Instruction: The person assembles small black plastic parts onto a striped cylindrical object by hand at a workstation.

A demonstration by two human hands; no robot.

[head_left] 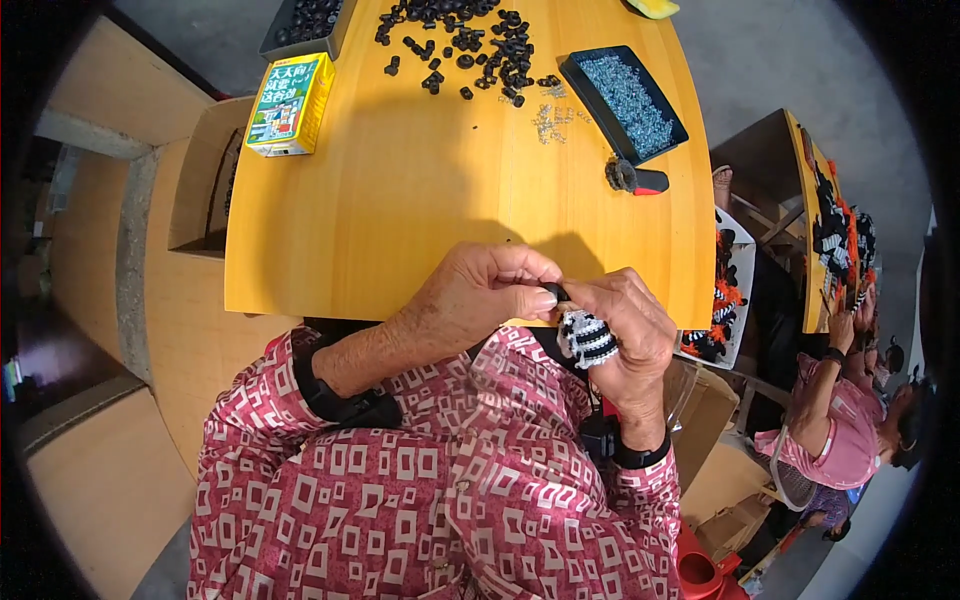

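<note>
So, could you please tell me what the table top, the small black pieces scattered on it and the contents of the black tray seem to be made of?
The table top looks like pale yellow wood or wood laminate, smooth with a faint grain. The small black pieces appear to be moulded plastic or rubber, dull and uniform. The black tray holds tiny silvery parts, probably metal, since they glint.

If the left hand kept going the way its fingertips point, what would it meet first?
The left hand points rightward, so almost at once it meets the small black part pinched between both hands, then the right hand. Depth looks shared.
</note>
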